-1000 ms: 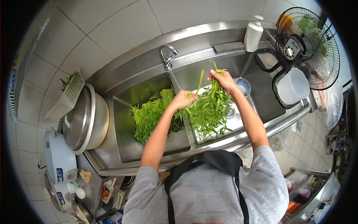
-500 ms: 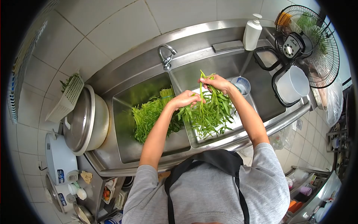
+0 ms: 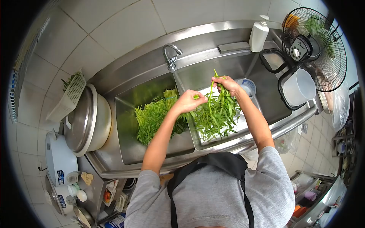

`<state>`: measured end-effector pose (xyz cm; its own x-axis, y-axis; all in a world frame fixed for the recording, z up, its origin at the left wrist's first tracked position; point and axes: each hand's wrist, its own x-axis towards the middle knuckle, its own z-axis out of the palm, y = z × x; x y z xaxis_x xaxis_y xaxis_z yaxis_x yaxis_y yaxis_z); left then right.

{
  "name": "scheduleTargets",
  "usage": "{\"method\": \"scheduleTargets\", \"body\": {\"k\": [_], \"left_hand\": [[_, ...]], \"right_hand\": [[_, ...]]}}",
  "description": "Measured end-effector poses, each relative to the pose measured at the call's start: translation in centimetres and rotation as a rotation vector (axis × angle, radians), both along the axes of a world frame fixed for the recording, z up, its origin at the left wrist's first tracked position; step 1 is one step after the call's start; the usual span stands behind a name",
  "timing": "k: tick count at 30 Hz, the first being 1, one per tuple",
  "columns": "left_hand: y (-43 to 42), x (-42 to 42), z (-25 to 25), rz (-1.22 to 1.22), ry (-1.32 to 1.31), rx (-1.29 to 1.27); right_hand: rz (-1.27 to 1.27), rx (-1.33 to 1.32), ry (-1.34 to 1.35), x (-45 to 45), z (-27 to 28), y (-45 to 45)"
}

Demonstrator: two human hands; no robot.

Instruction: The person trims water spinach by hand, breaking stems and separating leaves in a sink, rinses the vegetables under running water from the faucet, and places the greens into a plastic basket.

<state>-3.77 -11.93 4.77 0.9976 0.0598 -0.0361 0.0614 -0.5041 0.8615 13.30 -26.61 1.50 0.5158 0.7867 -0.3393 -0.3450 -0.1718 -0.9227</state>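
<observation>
My right hand (image 3: 227, 84) is closed around the stems of a bunch of water spinach (image 3: 218, 114), whose long leaves hang over the right sink basin. One thicker stem pokes up above its fingers. To the left, my left hand (image 3: 187, 102) pinches a short green piece of water spinach (image 3: 196, 97) between thumb and fingers, just apart from the bunch. More water spinach (image 3: 154, 119) lies heaped in the left basin, with one bundle (image 3: 170, 98) tied by a bluish band. Under the hanging leaves, a white surface shows in the right basin.
A faucet (image 3: 172, 57) rises behind the divider between the basins. Behind my right hand sits a clear round container (image 3: 247, 88). A pump bottle (image 3: 259, 34), a fan (image 3: 304, 49) and a white tub (image 3: 299, 87) stand right; a lidded pot (image 3: 97, 121) and basket (image 3: 68, 97) stand left.
My left hand has drawn slightly left, away from the bunch, with a short green piece in its fingers. My right hand has shifted a little to the right with the bunch.
</observation>
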Motion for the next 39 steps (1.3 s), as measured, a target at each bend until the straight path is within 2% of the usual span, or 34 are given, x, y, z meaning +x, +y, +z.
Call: {"method": "scheduleTargets", "body": {"k": [3,7,10,13,14,17,18,19,21,23,26,29,30,34,37,38,39], "left_hand": [[-2.0,0.0,3.2,0.179,0.179,0.299],[-1.0,0.8,0.2,0.159,0.133,0.180],[0.2,1.4,-2.3,0.245,0.095,-0.020],[1.2,1.8,-3.5,0.493,0.152,-0.418],[1.2,1.7,-3.3,0.557,0.238,-0.621],[1.4,1.5,-2.7,0.613,0.257,-0.815],[2.7,1.3,-3.9,0.613,0.261,-0.799],[3.5,1.0,-4.5,0.664,0.224,-0.918],[4.9,-0.1,-4.6,0.620,0.172,-1.003],[5.9,-0.8,-4.4,0.554,0.084,-1.025],[7.9,-1.1,-5.7,0.368,0.076,-1.233],[8.4,-1.2,-5.6,0.250,0.082,-1.319],[8.2,-1.3,-5.5,0.258,0.083,-1.334],[8.3,-1.4,-5.9,0.238,0.078,-1.394],[8.6,-1.0,-6.2,0.247,0.038,-1.366],[8.1,-0.9,-5.7,0.318,0.035,-1.381],[7.3,-0.9,-5.3,0.390,0.030,-1.395]], "right_hand": [[-0.030,-0.035,-0.047,-0.4,0.3,0.4],[-0.064,-0.023,-0.078,-1.2,1.2,0.8],[-0.072,-0.056,-0.110,-1.1,1.1,0.6],[-0.153,-0.013,-0.253,-1.9,1.4,0.8],[-0.192,0.015,-0.319,-2.4,1.8,1.0],[-0.271,0.071,-0.581,-3.2,3.3,1.5],[-0.322,0.036,-0.540,-3.3,4.4,1.3],[-0.372,0.016,-0.594,-3.0,5.2,1.1],[-0.352,0.058,-0.687,-1.6,5.4,0.8],[-0.301,-0.018,-0.716,-1.0,5.6,0.3],[-0.192,-0.125,-0.752,0.0,3.7,-0.2],[-0.027,-0.152,-0.723,-0.4,2.0,-0.9],[0.076,-0.278,-0.693,0.0,1.2,-0.9],[0.078,-0.259,-0.583,-0.6,0.8,-1.2],[0.009,-0.169,-0.246,0.0,0.7,-1.2],[-0.040,-0.050,-0.057,0.2,0.1,-0.8],[-0.065,-0.004,-0.010,0.4,-0.1,-0.9]]}}
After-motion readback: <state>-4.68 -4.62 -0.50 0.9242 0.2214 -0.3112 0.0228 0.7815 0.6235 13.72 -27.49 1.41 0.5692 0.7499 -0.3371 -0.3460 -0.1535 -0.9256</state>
